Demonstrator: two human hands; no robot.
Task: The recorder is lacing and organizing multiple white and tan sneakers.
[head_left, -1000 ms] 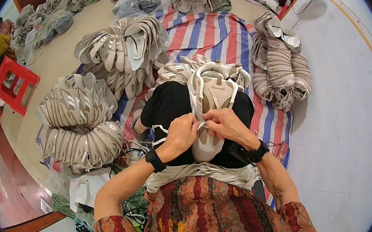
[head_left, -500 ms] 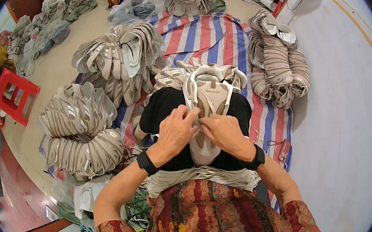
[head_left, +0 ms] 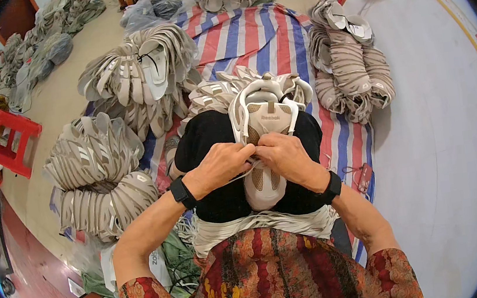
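A beige and white shoe upper lies lengthwise over my lap, toe toward me, its tongue and padded collar facing away. Over its lacing area my two hands meet, fingertips almost touching. My left hand is closed in a pinch, and a thin white shoelace trails below its fingers. On the other side my right hand is closed, thumb and fingers pinching the upper's edge by the eyelets. The fingertips partly cover what they grip. Across my waist lies a bundle of white laces.
Tied bundles of similar uppers stand at left, far left and right on a striped sheet. More uppers lie just beyond my knees. A red stool is farther left. Bags and a green sack lie beside me.
My left hand has moved slightly right and my fingertips have come together over the lacing area. A lace strand now shows below my left hand. The view has shifted slightly.
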